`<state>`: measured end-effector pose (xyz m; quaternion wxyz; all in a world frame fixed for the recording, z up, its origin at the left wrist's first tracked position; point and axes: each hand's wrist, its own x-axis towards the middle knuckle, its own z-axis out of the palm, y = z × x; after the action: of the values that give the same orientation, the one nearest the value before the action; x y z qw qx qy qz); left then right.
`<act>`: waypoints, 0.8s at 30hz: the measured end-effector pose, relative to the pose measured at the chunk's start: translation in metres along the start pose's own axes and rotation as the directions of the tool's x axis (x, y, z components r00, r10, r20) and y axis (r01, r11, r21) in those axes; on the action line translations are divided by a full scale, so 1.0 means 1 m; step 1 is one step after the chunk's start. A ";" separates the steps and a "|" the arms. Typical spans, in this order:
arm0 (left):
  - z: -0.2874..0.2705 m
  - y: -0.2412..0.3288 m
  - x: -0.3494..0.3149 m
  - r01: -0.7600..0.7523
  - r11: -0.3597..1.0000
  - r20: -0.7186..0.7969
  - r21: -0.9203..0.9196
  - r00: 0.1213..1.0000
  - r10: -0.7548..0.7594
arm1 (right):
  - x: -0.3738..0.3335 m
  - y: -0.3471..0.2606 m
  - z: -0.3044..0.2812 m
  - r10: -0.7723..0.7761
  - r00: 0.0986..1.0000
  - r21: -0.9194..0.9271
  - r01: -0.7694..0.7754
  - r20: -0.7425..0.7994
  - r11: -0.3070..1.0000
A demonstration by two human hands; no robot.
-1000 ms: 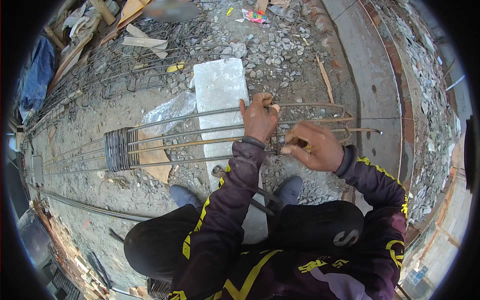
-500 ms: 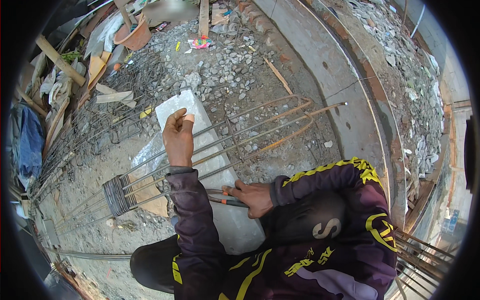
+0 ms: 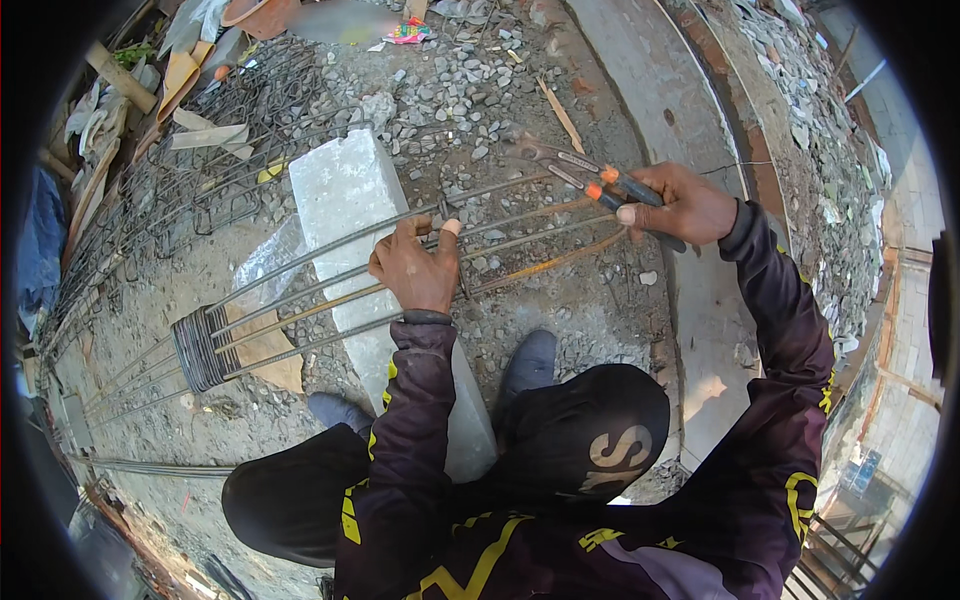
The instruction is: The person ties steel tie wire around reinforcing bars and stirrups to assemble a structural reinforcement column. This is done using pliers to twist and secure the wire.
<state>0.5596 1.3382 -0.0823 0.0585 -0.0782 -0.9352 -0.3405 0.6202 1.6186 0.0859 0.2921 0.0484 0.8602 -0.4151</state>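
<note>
In my right hand is a pair of pincers with black and orange handles, fingers wrapped around the grips. Their jaws are smeared by motion, above the hooked right ends of several long steel bars. A thin stirrup crosses these bars, and my left hand closes its thumb and fingers on the stirrup's upper part. Under the bars lies a long pale concrete block, running from beyond my left hand back between my legs. A tight bundle of stirrups encircles the bars farther left.
Gravel and scattered bent rebar cover the ground ahead. A low concrete kerb curves along the right. An orange tub stands at the far left, and a wood strip lies beyond the bars.
My right hand has lifted the pincers from beside the block and swung them right, over the bar ends. My left hand has moved right and nearer, onto the stirrup.
</note>
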 end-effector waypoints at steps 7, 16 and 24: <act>0.023 0.006 -0.002 -0.045 0.997 -0.091 0.064 0.995 0.051 | 0.007 0.015 -0.046 0.122 0.936 -0.077 -0.155 -0.330 0.985; 0.034 0.011 0.002 0.079 0.981 0.010 0.179 0.997 -0.083 | 0.066 0.047 -0.055 -0.205 0.921 -0.796 -0.157 -0.331 0.584; 0.038 0.010 -0.003 -0.027 0.974 -0.060 0.224 0.997 0.041 | 0.155 0.041 -0.027 -0.530 0.843 -0.973 0.044 -0.086 0.228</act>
<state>0.5622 1.3694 -0.1054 0.1026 -0.0761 -0.9636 -0.2348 0.4934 1.6403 -0.0131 -0.0060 -0.2145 0.9652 0.1495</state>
